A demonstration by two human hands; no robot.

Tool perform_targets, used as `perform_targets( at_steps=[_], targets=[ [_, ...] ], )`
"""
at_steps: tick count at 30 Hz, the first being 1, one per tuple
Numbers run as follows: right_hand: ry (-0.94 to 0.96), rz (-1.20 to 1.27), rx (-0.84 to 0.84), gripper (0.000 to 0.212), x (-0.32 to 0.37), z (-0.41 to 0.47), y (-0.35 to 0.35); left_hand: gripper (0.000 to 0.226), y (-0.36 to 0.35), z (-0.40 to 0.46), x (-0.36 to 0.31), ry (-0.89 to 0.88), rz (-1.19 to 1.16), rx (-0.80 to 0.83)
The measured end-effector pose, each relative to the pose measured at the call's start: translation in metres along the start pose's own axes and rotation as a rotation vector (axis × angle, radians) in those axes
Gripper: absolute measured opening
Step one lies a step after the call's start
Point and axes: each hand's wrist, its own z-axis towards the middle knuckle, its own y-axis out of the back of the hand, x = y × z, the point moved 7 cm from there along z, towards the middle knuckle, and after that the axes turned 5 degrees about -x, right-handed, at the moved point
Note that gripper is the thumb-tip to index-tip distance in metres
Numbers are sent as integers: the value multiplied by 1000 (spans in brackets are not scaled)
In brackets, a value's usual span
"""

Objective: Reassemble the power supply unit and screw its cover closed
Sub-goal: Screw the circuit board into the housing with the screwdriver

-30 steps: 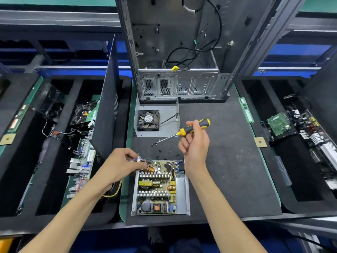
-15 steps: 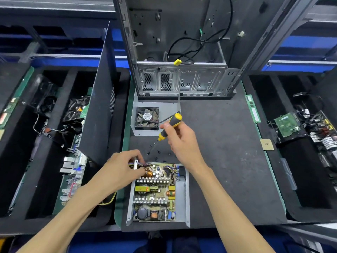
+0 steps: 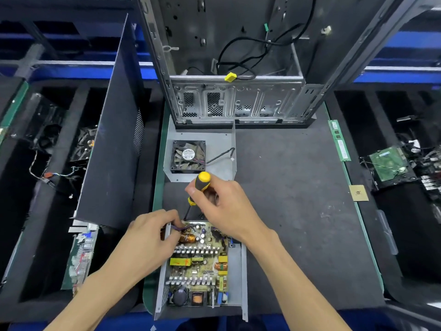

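Both hands work at the far edge of the open power supply unit (image 3: 200,266), which sits low in the middle of the frame on the dark mat of the bench (image 3: 291,211). Its metal tray shows the bare circuit board, heat-sink fins and copper coils. At the unit's upper left corner, the left hand (image 3: 152,232) has its fingers curled in, pinching a small bundle of wires (image 3: 179,227) just beside a copper coil. The right hand (image 3: 222,206) is wrapped round the black-and-yellow handle of a screwdriver (image 3: 199,187), held nearly upright with the yellow cap uppermost and the shaft pointing down toward the unit's far edge; whether the tip touches anything cannot be told.

Just above the hands lies the grey cover (image 3: 214,149) with a fan (image 3: 188,156) mounted on it, apart from the unit. Beyond it, at the top centre, stands an open computer case (image 3: 238,101) with black cables inside. A dark panel (image 3: 112,139) leans upright at the left. Loose circuit boards fill the black trays at both sides of the frame.
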Motion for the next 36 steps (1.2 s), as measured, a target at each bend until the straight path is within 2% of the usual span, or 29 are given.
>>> perform_targets(
  at_steps=[9,13,17,21,28,33,36],
  targets=[
    [-52,5,53,32,-2,1,-1,27,-2,0,3,-64,-1,-60],
    [-38,-6,61,28,-2,2,0,32,-2,0,5,-80,-11,-65],
    [-22,-28,83,27,-1,2,-1,17,-1,0,2,-99,-27,-78],
    [11,-44,126,20,2,2,-5,29,-2,0,4,-79,-13,-61],
    [125,-91,101,18,13,-2,-4,28,-1,-1,4,-82,-11,-68],
    [165,-107,116,21,18,-3,-6,11,0,0,1,-111,-15,-86],
    [195,-103,139,25,22,-3,-10,20,0,-3,-1,-145,39,-87]
  ],
)
